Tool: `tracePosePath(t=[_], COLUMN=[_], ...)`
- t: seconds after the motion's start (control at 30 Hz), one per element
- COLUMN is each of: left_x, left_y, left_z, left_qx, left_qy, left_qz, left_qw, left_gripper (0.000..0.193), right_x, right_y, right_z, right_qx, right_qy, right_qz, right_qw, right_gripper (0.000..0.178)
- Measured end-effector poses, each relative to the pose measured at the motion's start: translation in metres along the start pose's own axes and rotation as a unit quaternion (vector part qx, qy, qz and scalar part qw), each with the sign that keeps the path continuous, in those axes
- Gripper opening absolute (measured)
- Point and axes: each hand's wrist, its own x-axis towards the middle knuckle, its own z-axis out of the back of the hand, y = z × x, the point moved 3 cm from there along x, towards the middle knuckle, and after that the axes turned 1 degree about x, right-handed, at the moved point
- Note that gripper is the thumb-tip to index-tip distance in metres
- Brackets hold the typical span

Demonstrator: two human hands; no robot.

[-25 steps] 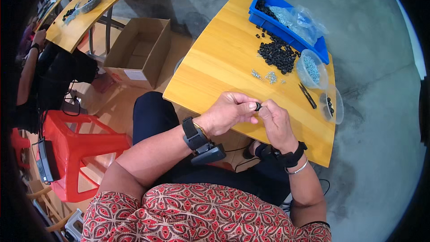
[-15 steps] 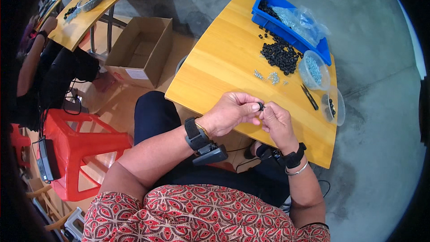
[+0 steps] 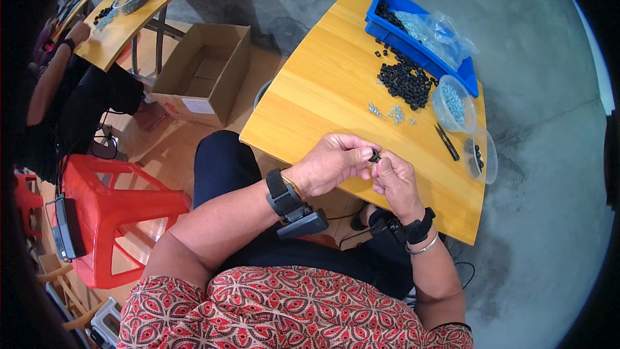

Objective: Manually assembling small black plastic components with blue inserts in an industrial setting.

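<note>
Over the table's near edge, my left hand (image 3: pixel 332 163) pinches a small black plastic part (image 3: pixel 374 156) between thumb and fingers. My right hand (image 3: pixel 396 184) meets it from the right, its thumb and fingers closed at the part's lower side; whatever lies between those fingertips is too small and hidden to make out. Beyond my hands lies a heap of similar black parts (image 3: pixel 407 84) on the yellow table (image 3: pixel 310 97). Several small silvery metal pieces (image 3: pixel 395 114) lie in little groups on its near side.
At the table's far side stands a blue tray (image 3: pixel 413 42) with black parts and a clear plastic bag (image 3: pixel 449 39). A clear tub (image 3: pixel 454 105) of silvery pieces, black tweezers (image 3: pixel 447 142) and a round lid (image 3: pixel 485 155) are on the right. Left are a cardboard box (image 3: pixel 203 74), a red stool (image 3: pixel 106 200) and another person's arm (image 3: pixel 51 77).
My right hand has shifted slightly left and down, closer against the black part. My left hand keeps its hold in nearly the same place.
</note>
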Motion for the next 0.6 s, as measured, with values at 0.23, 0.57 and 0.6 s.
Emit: tracePosePath(t=[0.23,0.57,0.6], left_x=[-0.001,0.0,0.0], left_y=[0.0,0.0,0.0], left_z=[-0.002,0.0,0.0], left_qx=[0.02,0.028,0.021], left_qy=[-0.008,-0.021,-0.017], left_qz=[-0.001,0.0,-0.002], left_qw=[1.0,0.999,1.0], left_gripper=[0.019,0.017,0.017], right_x=[-0.002,-0.005,-0.004], right_y=[0.02,0.026,0.026], right_z=[-0.006,-0.006,-0.007], right_qx=[-0.153,-0.24,-0.24], right_qy=[-0.006,-0.022,-0.023], right_qz=[0.074,0.155,0.155], right_qw=[0.985,0.958,0.958], right_gripper=[0.033,0.028,0.028])
